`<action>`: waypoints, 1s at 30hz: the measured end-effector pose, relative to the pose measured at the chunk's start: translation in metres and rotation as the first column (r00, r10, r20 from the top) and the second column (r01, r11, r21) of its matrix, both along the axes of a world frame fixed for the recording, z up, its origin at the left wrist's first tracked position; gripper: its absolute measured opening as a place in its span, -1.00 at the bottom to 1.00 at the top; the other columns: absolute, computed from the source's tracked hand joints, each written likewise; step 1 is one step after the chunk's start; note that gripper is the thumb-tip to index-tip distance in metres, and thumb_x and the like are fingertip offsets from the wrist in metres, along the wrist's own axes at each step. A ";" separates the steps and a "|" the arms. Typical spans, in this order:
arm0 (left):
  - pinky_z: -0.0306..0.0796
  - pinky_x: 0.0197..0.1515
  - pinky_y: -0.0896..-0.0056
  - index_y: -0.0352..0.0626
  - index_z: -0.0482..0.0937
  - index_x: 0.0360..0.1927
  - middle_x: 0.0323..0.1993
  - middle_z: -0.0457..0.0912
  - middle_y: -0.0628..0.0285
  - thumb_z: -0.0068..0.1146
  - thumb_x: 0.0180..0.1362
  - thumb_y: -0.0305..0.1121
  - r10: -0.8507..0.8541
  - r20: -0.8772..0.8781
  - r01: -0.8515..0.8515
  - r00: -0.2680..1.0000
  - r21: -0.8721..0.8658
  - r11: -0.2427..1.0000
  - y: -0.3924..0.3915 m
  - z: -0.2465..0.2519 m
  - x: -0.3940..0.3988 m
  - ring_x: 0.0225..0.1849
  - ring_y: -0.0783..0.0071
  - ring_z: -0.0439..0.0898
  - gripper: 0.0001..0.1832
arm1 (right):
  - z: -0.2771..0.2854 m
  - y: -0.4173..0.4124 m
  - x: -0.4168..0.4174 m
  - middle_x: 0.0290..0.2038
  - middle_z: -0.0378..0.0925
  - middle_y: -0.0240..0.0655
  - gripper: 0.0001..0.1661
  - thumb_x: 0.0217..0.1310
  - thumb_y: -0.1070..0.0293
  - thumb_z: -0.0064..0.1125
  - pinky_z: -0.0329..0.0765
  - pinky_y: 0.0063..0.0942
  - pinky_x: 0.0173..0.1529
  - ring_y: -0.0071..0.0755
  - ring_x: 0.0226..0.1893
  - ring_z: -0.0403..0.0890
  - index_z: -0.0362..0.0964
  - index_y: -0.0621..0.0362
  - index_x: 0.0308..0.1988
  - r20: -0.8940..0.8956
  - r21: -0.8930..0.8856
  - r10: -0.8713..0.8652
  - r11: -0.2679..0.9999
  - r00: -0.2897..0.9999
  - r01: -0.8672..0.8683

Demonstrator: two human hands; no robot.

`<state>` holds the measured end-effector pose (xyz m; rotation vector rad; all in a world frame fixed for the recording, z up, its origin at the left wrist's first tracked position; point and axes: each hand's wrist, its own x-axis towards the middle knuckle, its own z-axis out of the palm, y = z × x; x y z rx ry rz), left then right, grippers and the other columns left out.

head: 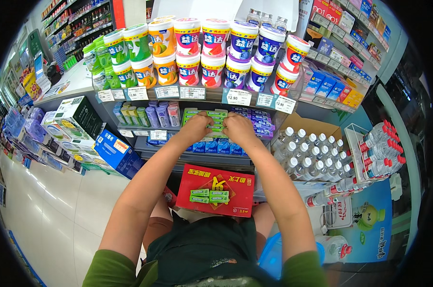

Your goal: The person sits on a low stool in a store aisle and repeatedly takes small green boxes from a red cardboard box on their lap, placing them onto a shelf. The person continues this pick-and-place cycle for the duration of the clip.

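Note:
Both arms reach forward to a shelf below the row of gum tubs. My left hand [196, 126] and my right hand [238, 126] are at the two ends of a column of green Doublemint gum packs [216, 121], with curled fingers touching the packs. More green packs [190, 113] lie beside my left hand. Purple gum packs [262, 123] lie to the right of my right hand. A red carton [191, 179] rests before my knees, with several loose green gum packs [209, 196] on its top.
Two tiers of gum tubs [213, 39] stand above a shelf edge with price tags [236, 97]. Small bottle-shaped gum containers [152, 115] stand left of the hands, blue boxes [212, 145] below. A carton of clear bottles [309, 150] is at the right; a blue box [117, 150] is at the left.

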<state>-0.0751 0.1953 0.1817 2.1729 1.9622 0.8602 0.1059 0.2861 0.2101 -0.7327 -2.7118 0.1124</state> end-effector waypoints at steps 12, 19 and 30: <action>0.49 -0.09 0.05 -0.25 0.62 -0.16 -0.21 0.55 -0.03 0.34 -0.01 -0.52 0.033 -0.012 -0.031 0.999 0.137 0.990 -0.013 0.004 0.009 -0.12 -0.08 0.60 -0.72 | 0.000 -0.012 0.000 -0.29 0.63 -0.15 -0.89 0.04 0.39 0.27 0.62 -0.10 -0.17 0.00 -0.25 0.69 0.60 0.19 -0.39 -0.141 0.039 -0.001 0.999 0.990 0.006; 0.48 -0.11 0.06 -0.27 0.59 -0.16 -0.24 0.52 0.01 0.25 0.07 -0.55 -0.081 0.146 0.041 0.986 0.258 0.965 -0.082 0.012 0.047 -0.17 -0.08 0.56 -0.77 | -0.012 -0.078 0.042 -0.40 0.53 -0.23 -0.88 0.11 0.36 0.28 0.59 -0.14 -0.29 -0.06 -0.33 0.65 0.51 0.14 -0.41 -0.376 0.023 0.106 0.994 0.920 -0.105; 0.52 -0.02 0.14 -0.14 0.63 -0.13 -0.17 0.53 0.14 0.32 0.05 -0.37 -0.042 0.019 0.044 0.999 -0.122 0.992 -0.145 -0.120 0.082 -0.05 0.07 0.57 -0.71 | -0.152 -0.118 0.102 -0.23 0.56 -0.26 -0.83 0.11 0.25 0.30 0.62 -0.12 -0.14 -0.11 -0.20 0.67 0.63 0.05 -0.28 0.104 -0.350 -0.008 0.936 0.995 0.044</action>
